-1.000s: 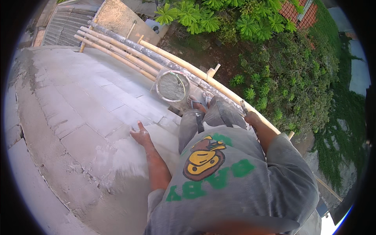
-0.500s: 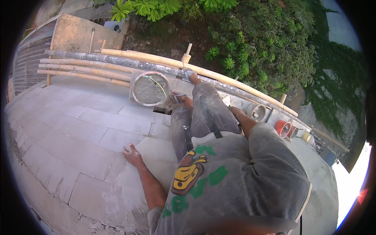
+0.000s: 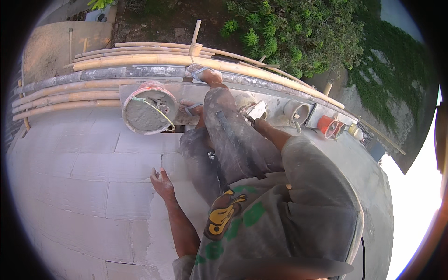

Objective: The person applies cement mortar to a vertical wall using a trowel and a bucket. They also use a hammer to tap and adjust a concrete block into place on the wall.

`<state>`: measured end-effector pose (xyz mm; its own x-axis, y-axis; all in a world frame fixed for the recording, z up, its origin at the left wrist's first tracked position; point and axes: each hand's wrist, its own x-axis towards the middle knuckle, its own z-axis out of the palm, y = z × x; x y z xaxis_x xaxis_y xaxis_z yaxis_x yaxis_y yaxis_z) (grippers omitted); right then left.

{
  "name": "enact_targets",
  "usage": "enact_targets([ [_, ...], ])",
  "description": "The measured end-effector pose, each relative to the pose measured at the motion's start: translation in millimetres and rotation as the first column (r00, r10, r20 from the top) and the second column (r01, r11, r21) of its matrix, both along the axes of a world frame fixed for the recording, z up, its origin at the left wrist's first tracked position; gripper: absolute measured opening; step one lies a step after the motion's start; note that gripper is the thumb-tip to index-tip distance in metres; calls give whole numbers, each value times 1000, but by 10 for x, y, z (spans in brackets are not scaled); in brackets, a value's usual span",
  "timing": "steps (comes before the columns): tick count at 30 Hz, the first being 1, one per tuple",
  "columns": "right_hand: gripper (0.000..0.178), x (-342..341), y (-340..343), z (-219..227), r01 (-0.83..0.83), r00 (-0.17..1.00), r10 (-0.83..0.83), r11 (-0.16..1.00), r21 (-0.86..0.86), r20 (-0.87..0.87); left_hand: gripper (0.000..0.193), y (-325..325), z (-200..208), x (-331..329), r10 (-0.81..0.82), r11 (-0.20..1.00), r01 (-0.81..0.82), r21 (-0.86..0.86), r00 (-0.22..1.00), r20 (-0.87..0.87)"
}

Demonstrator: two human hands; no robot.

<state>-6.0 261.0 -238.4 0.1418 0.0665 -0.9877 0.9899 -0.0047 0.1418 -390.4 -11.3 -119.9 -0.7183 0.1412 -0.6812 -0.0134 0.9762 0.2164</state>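
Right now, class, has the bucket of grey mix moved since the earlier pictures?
No, apparently not: the bucket still stands by the ends of the inner bamboo poles; both have shifted leftward together across the picture.

Near, head-worn fisheye view, downward over left hand (image 3: 162, 185) and right hand (image 3: 262, 125).

The block wall (image 3: 88, 163) is pale grey, bamboo poles (image 3: 135, 59) tan.

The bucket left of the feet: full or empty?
The bucket looks nearly full: grey mix spreads right across inside it; exact depth is hidden.
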Motion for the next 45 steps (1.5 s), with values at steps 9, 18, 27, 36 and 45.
enact_targets([
  [9,35,-239,-405,-964,25,999,-29,994,110,32,56,642,-997,188,-1,1000,-2,19,988,154],
  [18,34,-527,-728,-1919,200,980,-200,973,116,-4,51,426,-1624,24,15,999,-4,-41,959,284],
  [27,34,-195,-796,-2162,95,995,-96,994,56,9,41,115,-1679,376,-54,992,87,-95,951,304],
  [36,34,-286,153,-2039,-151,986,144,985,80,86,72,855,-1883,388,-292,956,291,13,954,74],
  [45,39,-2035,967,-1426,-50,864,249,907,418,-437,44,379,-1835,386,436,876,-410,255,898,-55],
])
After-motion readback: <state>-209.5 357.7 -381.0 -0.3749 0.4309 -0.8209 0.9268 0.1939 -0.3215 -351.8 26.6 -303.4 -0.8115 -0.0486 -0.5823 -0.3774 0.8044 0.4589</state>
